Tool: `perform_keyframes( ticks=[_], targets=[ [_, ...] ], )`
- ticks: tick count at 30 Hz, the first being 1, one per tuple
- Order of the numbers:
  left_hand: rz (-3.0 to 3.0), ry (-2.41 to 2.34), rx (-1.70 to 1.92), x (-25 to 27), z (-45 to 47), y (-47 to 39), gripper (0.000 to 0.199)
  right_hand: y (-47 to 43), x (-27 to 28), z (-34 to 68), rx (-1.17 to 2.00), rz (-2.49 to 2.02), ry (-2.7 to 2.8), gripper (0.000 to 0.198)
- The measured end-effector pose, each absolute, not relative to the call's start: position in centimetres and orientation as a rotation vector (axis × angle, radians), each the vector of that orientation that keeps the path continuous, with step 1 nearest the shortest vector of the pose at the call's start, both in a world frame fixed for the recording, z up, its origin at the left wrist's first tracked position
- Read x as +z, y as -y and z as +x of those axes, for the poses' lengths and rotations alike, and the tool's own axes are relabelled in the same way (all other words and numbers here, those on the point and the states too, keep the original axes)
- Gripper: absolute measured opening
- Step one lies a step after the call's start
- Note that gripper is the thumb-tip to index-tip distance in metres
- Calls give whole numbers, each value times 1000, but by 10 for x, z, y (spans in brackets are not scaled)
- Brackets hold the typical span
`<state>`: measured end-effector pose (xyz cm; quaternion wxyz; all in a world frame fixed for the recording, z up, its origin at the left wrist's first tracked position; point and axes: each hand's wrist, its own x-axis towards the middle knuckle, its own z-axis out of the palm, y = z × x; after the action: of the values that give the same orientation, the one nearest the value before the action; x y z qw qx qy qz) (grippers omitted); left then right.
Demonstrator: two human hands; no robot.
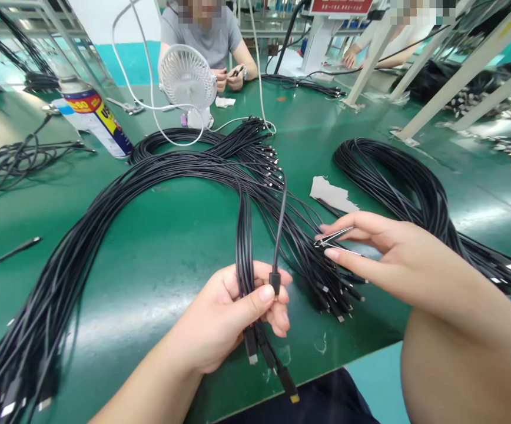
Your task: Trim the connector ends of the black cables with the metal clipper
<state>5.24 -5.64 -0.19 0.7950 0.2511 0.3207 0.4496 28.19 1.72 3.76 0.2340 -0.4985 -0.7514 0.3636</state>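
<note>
My left hand (233, 312) is closed around several black USB cables (245, 235) near the table's front edge. Its thumb presses one cable's connector (274, 281) against the fingers, while the other plugs (287, 380) hang below the palm. To the right, my right hand (370, 241) pinches what looks like a silver nail clipper (332, 237) between thumb and fingers, its jaws pointing left. Under and beside that hand lies the plug end of a large cable bundle (326, 282). The clipper is apart from the held cables.
A long black cable bundle (118, 188) arcs across the green table (171, 235). Another coil (397, 176) lies right, by a torn paper scrap (332, 193). A spray can (94, 118) and white fan (188, 76) stand behind. A co-worker (206, 41) sits opposite.
</note>
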Motion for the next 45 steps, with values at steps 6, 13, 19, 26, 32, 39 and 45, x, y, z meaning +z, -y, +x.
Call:
perform_keyframes(
  ticks=[6,13,19,26,32,39,45],
  targets=[
    [414,-772,1139,-4,55,55,26,-18,51,262,798,-1232,2091,20],
    [342,-724,1091,-7,54,53,25,-25,40,227,1250,-1032,1728,12],
    [250,-703,1048,-9,55,55,18,-25,22,230,1412,-1065,1625,19],
    [216,-699,1018,-5,55,56,20,-17,22,230,1713,-795,1394,16],
    [208,-689,1033,-5,55,57,21,-15,19,231,1255,-1037,1514,11],
    [210,-712,1050,-6,54,57,18,-18,15,234,1337,-1127,1624,16],
    [177,-788,1068,-4,53,54,20,-21,17,226,1501,-1133,1684,17]
  ],
)
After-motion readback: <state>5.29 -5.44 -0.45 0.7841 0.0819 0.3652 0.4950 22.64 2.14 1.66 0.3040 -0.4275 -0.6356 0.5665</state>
